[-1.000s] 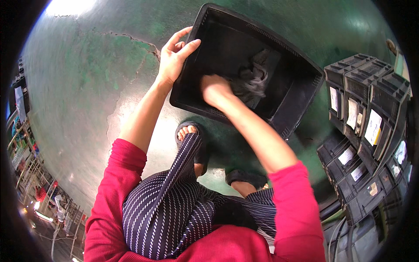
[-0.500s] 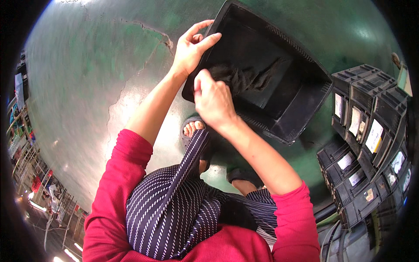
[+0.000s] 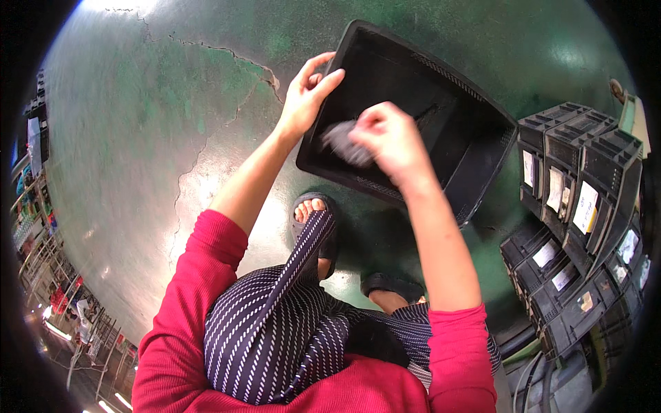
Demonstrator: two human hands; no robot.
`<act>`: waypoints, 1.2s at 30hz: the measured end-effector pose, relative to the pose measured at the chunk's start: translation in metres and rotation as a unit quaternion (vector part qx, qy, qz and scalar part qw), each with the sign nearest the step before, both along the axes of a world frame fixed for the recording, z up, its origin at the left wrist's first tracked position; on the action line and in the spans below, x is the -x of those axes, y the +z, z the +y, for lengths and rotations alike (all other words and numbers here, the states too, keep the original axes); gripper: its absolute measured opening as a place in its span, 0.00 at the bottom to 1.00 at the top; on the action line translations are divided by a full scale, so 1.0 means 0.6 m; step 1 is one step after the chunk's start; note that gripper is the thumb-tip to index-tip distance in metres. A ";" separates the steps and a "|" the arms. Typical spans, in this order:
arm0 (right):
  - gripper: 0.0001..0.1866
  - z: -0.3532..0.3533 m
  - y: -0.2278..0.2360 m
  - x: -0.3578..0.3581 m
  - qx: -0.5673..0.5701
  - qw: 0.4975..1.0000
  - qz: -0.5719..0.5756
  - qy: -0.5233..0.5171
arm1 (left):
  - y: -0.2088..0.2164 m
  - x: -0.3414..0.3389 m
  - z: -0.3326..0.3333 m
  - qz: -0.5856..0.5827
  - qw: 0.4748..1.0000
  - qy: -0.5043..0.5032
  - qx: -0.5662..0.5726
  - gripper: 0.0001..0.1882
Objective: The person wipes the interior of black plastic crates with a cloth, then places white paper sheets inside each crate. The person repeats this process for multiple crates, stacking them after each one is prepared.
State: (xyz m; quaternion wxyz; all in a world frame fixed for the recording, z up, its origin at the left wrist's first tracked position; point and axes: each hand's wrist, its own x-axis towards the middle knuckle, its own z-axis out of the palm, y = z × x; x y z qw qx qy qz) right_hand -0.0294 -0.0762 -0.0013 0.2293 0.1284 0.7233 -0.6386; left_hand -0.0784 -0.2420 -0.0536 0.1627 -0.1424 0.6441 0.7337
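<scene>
The left hand (image 3: 303, 103) is clamped on the near rim of the one black crate (image 3: 482, 158), tipped over the green floor (image 3: 138, 138), while the right hand (image 3: 389, 141) pinches one grey cloth (image 3: 344, 141) just inside that rim. The crate's inside looks bare, so wiping seems well along. Right of both hands stand about eight stacked black crates (image 3: 578, 227).
</scene>
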 end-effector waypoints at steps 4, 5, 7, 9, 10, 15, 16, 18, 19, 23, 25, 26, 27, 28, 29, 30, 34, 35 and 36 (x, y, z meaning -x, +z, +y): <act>0.12 0.046 -0.021 0.039 0.236 0.908 -0.095 -0.332 | 0.013 -0.082 -0.003 -0.008 0.999 0.030 0.030 0.25; 0.13 0.034 -0.058 0.043 0.274 0.896 -0.101 -0.336 | 0.019 -0.089 -0.003 -0.020 0.998 0.025 0.050 0.26; 0.15 -0.012 -0.113 0.060 0.210 0.915 -0.102 -0.330 | 0.011 -0.082 0.005 0.036 0.994 0.019 0.101 0.26; 0.18 -0.072 -0.193 0.085 -0.055 0.945 0.012 -0.321 | 0.017 -0.067 0.026 0.055 0.987 0.006 0.152 0.26; 0.16 -0.102 -0.149 0.105 -0.085 0.948 -0.067 -0.300 | 0.029 -0.073 0.027 0.033 0.982 0.010 0.185 0.26; 0.12 -0.125 -0.097 0.162 -0.151 0.933 -0.223 -0.239 | 0.051 -0.078 0.030 0.032 0.967 -0.006 0.252 0.25; 0.11 -0.124 -0.092 0.160 -0.136 0.928 -0.247 -0.242 | 0.049 -0.081 0.028 0.052 0.961 -0.011 0.271 0.25; 0.08 -0.121 -0.083 0.156 -0.069 0.934 -0.160 -0.313 | 0.046 -0.077 0.028 0.033 0.961 -0.019 0.274 0.24; 0.07 -0.120 -0.073 0.154 -0.034 0.931 -0.115 -0.346 | 0.049 -0.073 0.028 0.023 0.961 -0.023 0.275 0.24; 0.13 -0.094 -0.016 0.144 0.153 0.913 -0.110 -0.363 | 0.047 -0.073 0.029 0.026 0.954 -0.032 0.297 0.24; 0.19 -0.067 0.017 0.127 0.229 0.907 -0.072 -0.346 | 0.055 -0.073 0.030 0.019 0.953 -0.037 0.299 0.24; 0.14 -0.040 0.035 0.120 0.213 0.917 -0.038 -0.336 | 0.055 -0.074 0.029 0.031 0.953 -0.034 0.301 0.23; 0.14 -0.014 0.065 0.120 0.202 0.910 -0.044 -0.359 | 0.054 -0.082 0.029 0.018 0.955 -0.018 0.297 0.23; 0.14 0.026 0.072 0.110 0.209 0.917 -0.032 -0.339 | 0.056 -0.099 0.026 0.005 0.956 -0.003 0.294 0.23; 0.17 0.080 0.061 0.092 0.248 0.910 -0.014 -0.331 | 0.054 -0.114 0.034 -0.002 0.959 0.004 0.282 0.24; 0.19 0.120 0.063 0.067 0.256 0.911 -0.020 -0.324 | 0.020 -0.156 0.026 0.021 0.960 0.006 0.278 0.26; 0.21 0.265 0.080 -0.072 0.333 0.885 0.002 -0.327 | 0.053 -0.316 -0.020 -0.162 0.887 -0.302 0.310 0.39; 0.22 0.286 0.095 -0.103 0.311 0.899 0.007 -0.310 | 0.065 -0.291 -0.045 -0.139 0.855 -0.426 0.261 0.37; 0.22 0.302 0.111 -0.130 0.315 0.903 0.005 -0.291 | 0.041 -0.245 -0.085 -0.179 0.802 -0.504 0.265 0.35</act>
